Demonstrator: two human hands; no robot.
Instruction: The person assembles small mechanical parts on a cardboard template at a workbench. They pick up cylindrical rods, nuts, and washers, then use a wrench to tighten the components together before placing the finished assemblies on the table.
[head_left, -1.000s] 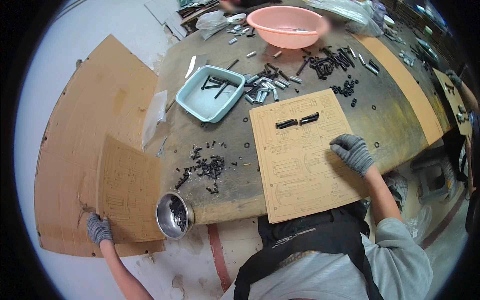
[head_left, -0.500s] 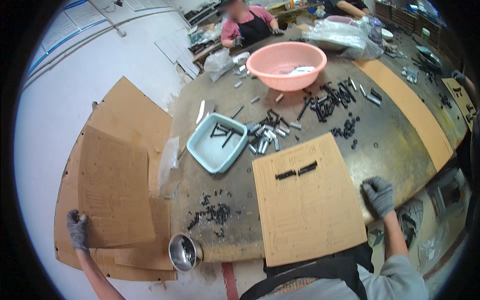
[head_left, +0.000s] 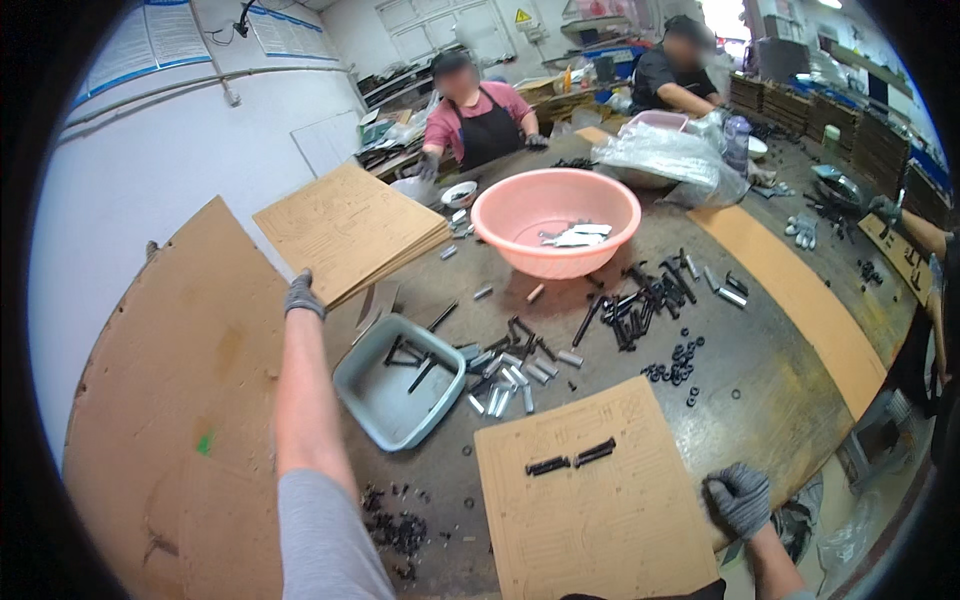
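Stretched out to the far left, my left hand (head_left: 305,294) in a grey glove grips the near edge of a stack of brown cardboard sheets (head_left: 345,220), raised beside the table. My right hand (head_left: 740,498), also gloved, rests with curled fingers at the table edge, by the right side of a printed cardboard sheet (head_left: 590,520). Anything inside those fingers is hidden. Two short groups of black bolts (head_left: 595,453) lie in a row across that sheet.
A blue-grey tray (head_left: 352,408) holds a few black bolts. Beyond it stands a pink basin (head_left: 510,260) with metal parts inside. Silver sleeves (head_left: 515,375), loose black bolts (head_left: 640,310) and black rings (head_left: 680,360) are scattered around. Two people work across the table; another person's arms show at right.
My left hand has lifted the cardboard stack from low at the left to the far left. The view has tilted up. My right hand stays by the table edge.
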